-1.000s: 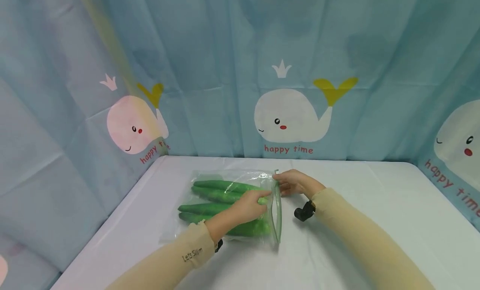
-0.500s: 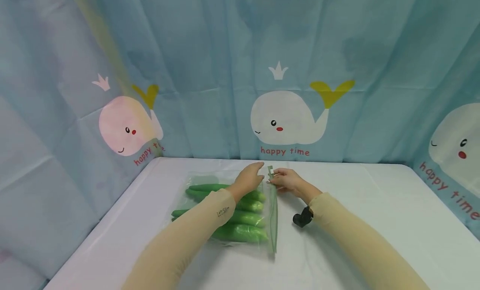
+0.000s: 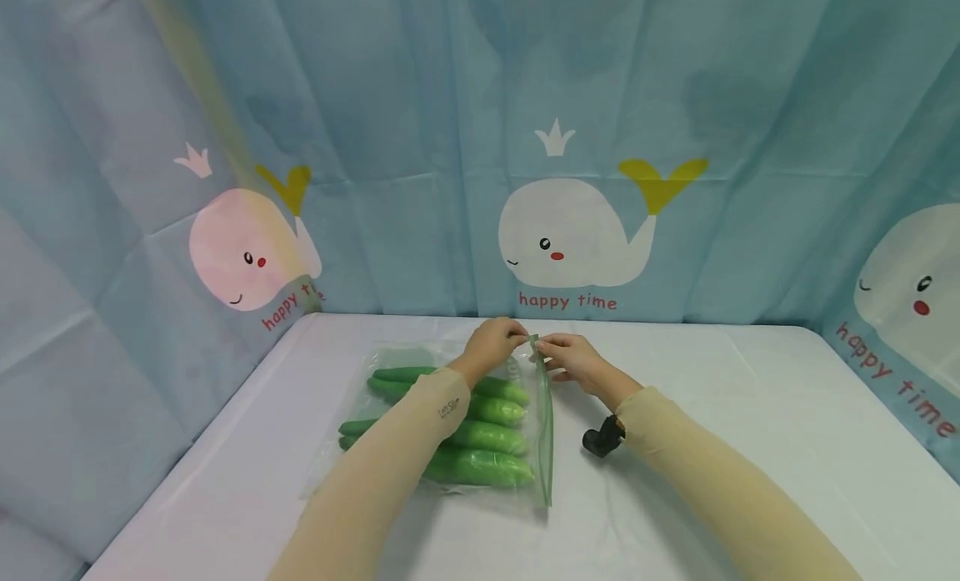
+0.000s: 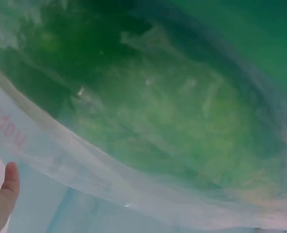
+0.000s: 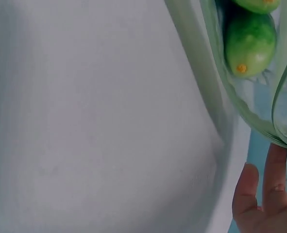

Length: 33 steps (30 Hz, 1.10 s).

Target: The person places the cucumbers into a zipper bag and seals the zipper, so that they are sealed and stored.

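A clear zip bag lies flat with several green cucumbers inside. Its green zip strip runs down the right edge. At the far end of that strip, my left hand pinches the bag's corner from the left. My right hand pinches the same corner from the right, thumb and forefinger together. The left wrist view is filled by a cucumber behind the plastic, with part of the left hand at the edge. The right wrist view looks into the bag's parted mouth, above the right hand.
The bag rests on a white-covered table. Behind it hangs a blue curtain printed with whales. A black wrist camera sits below the right wrist, close to the tabletop.
My left hand has moved from over the cucumbers to the far corner and now pinches there. The right hand stays at that corner, and the zip edge lies straighter, its gap narrowed.
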### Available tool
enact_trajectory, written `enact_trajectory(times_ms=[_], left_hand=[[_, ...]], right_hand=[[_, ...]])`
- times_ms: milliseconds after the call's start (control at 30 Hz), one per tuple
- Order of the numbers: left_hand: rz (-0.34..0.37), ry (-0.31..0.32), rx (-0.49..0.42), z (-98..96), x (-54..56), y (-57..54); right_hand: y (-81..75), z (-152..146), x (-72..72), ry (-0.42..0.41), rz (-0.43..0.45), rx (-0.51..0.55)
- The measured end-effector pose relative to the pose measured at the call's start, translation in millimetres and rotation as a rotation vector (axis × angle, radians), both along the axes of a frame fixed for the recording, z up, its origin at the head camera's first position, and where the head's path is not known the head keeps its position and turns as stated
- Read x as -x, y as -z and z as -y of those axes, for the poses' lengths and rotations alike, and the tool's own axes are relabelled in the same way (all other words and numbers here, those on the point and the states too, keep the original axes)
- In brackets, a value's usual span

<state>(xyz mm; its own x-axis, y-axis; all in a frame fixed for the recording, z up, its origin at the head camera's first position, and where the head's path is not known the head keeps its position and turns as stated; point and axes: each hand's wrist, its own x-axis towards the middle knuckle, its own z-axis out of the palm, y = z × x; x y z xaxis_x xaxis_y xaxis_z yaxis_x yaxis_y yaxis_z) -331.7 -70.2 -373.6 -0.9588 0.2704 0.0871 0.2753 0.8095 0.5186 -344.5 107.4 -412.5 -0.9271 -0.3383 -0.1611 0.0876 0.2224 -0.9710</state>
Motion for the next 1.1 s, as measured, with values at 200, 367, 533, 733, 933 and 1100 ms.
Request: enact_trajectory(times_ms=[200,367,533,733,933,1100], left_hand=[[0.054,-0.068,-0.025,1.3,-4.2,-5.7],[0.067,-0.106,-0.063,-0.3,-6.8,-7.6],[0.041,-0.152,-0.061,-1.0,-6.5,-7.9],[0.063,-0.126,-0.119,1.3,-6.1,-9.4],[0.080,-0.051,-0.220,1.0,-7.1,-7.4],[0.042,-0.078,-0.245,-0.4,-8.7,-6.5]], right_hand=[[-5.0,9.6,-7.9,0.021,-0.030,-0.025],[-5.5,13.6,-13.0,0.050,-0.046,-0.023],[0.2,11.2,-18.2,0.043,-0.008,-0.015],[-1.5,8.5,-24.8,0.044,0.027,-0.043],[-5.3,6.6,-25.3,0.039,0.027,-0.053],[-5.5,6.6,-26.4,0.046,0.031,-0.077]])
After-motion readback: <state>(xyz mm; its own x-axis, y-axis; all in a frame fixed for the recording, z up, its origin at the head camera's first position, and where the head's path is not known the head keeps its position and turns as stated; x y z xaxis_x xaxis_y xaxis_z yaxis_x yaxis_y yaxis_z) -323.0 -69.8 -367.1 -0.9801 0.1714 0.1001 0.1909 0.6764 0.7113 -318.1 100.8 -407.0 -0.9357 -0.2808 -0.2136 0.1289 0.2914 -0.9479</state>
